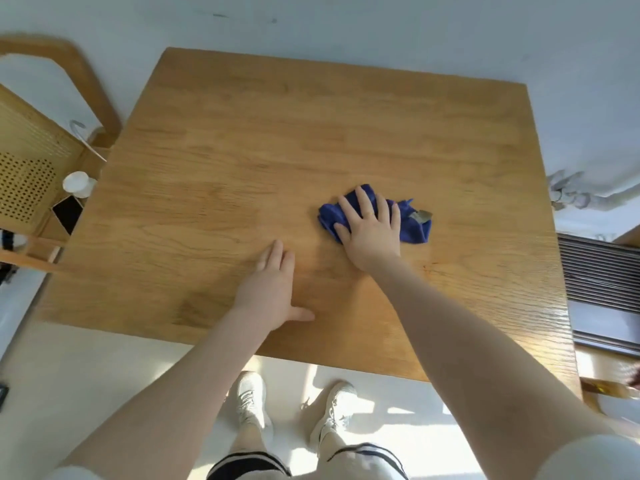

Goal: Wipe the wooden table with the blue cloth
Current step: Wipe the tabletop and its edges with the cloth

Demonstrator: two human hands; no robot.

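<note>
A square wooden table (263, 140) fills the middle of the head view. A crumpled blue cloth (414, 225) with a small grey label lies right of the table's centre. My right hand (372, 230) presses flat on top of the cloth, fingers spread and pointing away from me, covering its middle. My left hand (273, 285) rests palm down on bare wood nearer the front edge, to the left of the cloth, fingers together, thumb out, holding nothing.
A wooden chair with a cane seat (31, 161) stands at the table's left, carrying a white cup (78, 183) and a dark phone (67, 213). A slatted floor vent (602, 271) lies to the right. My white shoes (294, 407) stand on the floor below the front edge.
</note>
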